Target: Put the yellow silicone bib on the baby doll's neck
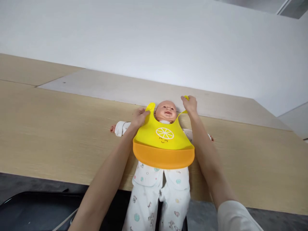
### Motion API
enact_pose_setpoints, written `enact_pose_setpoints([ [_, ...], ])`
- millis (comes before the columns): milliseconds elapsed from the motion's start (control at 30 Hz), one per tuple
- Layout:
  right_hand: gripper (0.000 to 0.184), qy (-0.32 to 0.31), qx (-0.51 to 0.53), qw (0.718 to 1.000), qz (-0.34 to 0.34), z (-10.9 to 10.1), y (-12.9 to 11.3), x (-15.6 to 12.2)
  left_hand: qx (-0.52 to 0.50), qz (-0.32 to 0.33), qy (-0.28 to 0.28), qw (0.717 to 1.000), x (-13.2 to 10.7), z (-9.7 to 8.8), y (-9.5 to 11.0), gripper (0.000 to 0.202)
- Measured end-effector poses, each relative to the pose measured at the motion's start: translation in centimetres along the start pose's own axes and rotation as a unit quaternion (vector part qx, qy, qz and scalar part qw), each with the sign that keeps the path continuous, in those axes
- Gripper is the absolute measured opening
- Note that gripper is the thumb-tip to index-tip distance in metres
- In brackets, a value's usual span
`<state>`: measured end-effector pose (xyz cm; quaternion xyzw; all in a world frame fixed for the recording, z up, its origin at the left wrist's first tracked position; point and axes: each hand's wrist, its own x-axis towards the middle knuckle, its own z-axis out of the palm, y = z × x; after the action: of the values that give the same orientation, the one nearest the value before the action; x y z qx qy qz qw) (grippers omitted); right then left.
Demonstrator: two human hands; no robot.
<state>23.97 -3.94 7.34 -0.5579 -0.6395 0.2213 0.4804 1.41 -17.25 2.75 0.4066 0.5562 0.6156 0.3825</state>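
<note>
A baby doll (166, 111) in white patterned pyjamas lies on its back on a light wooden table (60, 134), its legs hanging over the near edge. A yellow silicone bib (163, 141) with an orange catch pocket and a lemon print lies on its chest. My left hand (139, 117) pinches the bib's left neck strap beside the doll's head. My right hand (190, 103) grips the right strap end, pulled up past the doll's other ear.
A white wall (154, 41) rises behind the table. A paler board (115, 86) lies along the table's back. Below the near edge, at the lower left, sits a dark object (36, 211).
</note>
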Motion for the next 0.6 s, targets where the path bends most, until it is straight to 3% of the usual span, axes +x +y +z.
enact_pose_setpoints([
  [67,0.02,0.013,0.076,0.997,-0.023,-1.2,-2.2,0.0,-0.042,0.073,0.022,0.996,-0.3,-0.1,1.1,0.018],
  [100,0.02,-0.015,0.133,0.99,-0.042,-1.8,-3.5,-0.5,-0.054,0.107,0.024,0.992,-0.5,-0.1,1.8,0.022],
  [167,0.026,-0.132,0.205,0.967,-0.075,-2.5,-6.3,-2.6,-0.051,0.164,0.011,0.985,-1.4,0.3,3.4,0.027],
  [267,0.038,-0.324,0.224,0.912,-0.115,-2.4,-9.6,-6.8,0.016,0.269,-0.007,0.963,-3.0,1.2,6.2,0.024],
  [333,0.033,-0.365,0.255,0.89,-0.101,-2.2,-10.9,-9.1,0.069,0.341,0.016,0.937,-4.2,1.6,8.0,0.02],
  [400,0.029,-0.325,0.275,0.901,-0.085,-3.0,-11.3,-10.3,0.085,0.372,0.046,0.923,-5.3,1.4,9.4,0.022],
  [467,0.027,-0.223,0.251,0.939,-0.074,-5.4,-11.0,-10.2,0.07,0.356,0.051,0.931,-6.1,0.6,10.0,0.027],
  [533,0.031,-0.114,0.184,0.975,-0.051,-9.4,-9.9,-9.2,0.066,0.31,0.035,0.948,-6.5,-0.7,9.7,0.026],
  [600,0.033,-0.042,0.136,0.99,-0.001,-14.1,-7.8,-7.7,0.106,0.248,0.019,0.963,-6.4,-1.9,8.4,0.024],
])
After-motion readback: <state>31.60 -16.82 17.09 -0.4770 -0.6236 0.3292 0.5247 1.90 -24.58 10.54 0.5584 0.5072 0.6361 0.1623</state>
